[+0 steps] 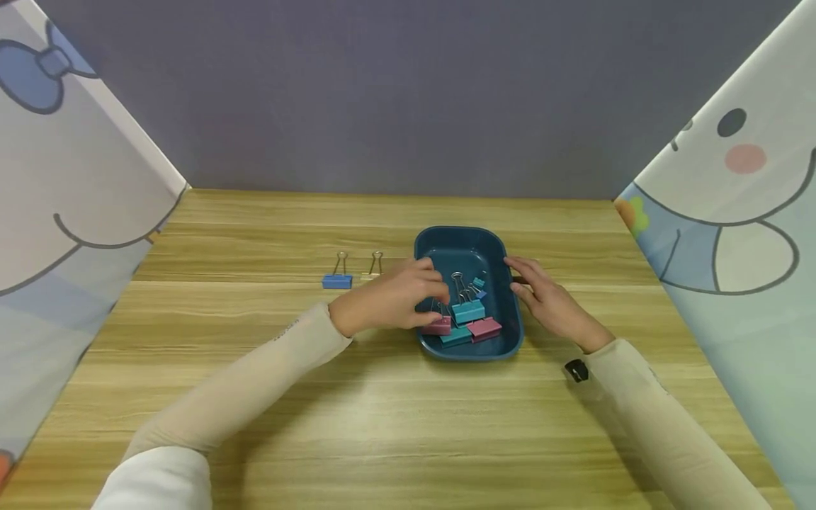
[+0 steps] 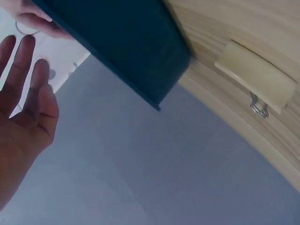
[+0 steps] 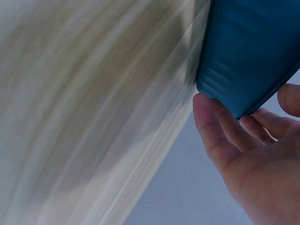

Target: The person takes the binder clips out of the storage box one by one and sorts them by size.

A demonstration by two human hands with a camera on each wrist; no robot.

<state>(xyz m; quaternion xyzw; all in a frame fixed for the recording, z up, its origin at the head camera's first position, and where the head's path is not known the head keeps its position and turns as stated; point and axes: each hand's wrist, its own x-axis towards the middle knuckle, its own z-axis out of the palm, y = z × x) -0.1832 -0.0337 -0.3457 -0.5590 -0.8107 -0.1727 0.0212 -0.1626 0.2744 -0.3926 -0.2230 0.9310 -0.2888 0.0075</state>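
Note:
A dark blue tray [image 1: 472,352] holds several binder clips, among them a teal binder clip [image 1: 468,312] and a pink binder clip [image 1: 484,329]. Over its left side hovers my left hand [image 1: 408,292], fingers loosely bent. The left wrist view shows nothing in that hand [image 2: 28,108]. Another pink binder clip [image 1: 436,326] lies right below its thumb, partly covered. My right hand [image 1: 551,301] rests against the tray's right side, its fingers [image 3: 225,124] extended along the wall.
Left of the tray, a blue binder clip [image 1: 337,282] stands on the wooden table [image 1: 395,439]. Beside it is a pale yellow binder clip [image 2: 258,75], mostly behind my left hand in the head view. A small black object [image 1: 576,370] shows by my right wrist. A grey wall [image 1: 408,99] rises behind.

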